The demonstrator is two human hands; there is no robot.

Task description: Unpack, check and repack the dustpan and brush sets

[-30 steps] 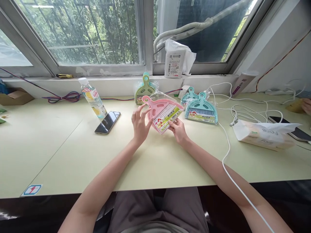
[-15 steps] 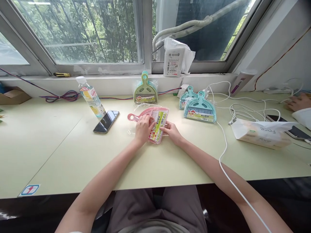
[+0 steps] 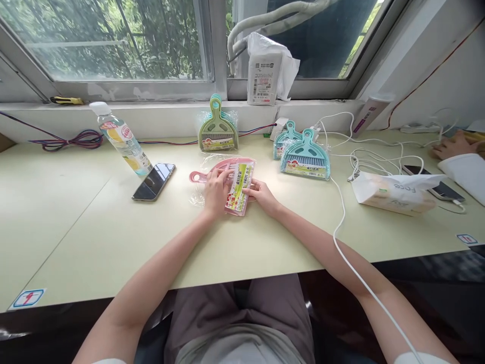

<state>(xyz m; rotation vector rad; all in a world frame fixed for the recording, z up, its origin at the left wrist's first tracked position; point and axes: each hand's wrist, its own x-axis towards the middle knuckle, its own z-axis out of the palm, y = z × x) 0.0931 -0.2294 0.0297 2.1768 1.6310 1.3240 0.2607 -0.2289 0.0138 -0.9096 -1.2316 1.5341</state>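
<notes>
Pink set [image 3: 239,188], one, in clear wrap: midway along the bench [image 3: 113,242], between near and far edges, handle towards the left end, label up. Whether it bears fully on the bench, I cannot tell.
Left hand [image 3: 215,196], mine: half closed, fingers curled over the set where handle meets pan, probably to steady it.
Right hand [image 3: 265,198], mine: partly closed, gripping the set's right side, thumb on the label's edge, other fingers partly hidden; likely a light hold, sparing the wrap.
Green set [image 3: 217,132]: upright at the far edge, seemingly propped against the wall.
Blue sets [image 3: 306,161], two visible: near the far edge, right of the green, one before the other, perhaps grouped by colour.
Phone [image 3: 154,182]: flat, left of the pink set, beside the bottle [image 3: 123,144].
</notes>
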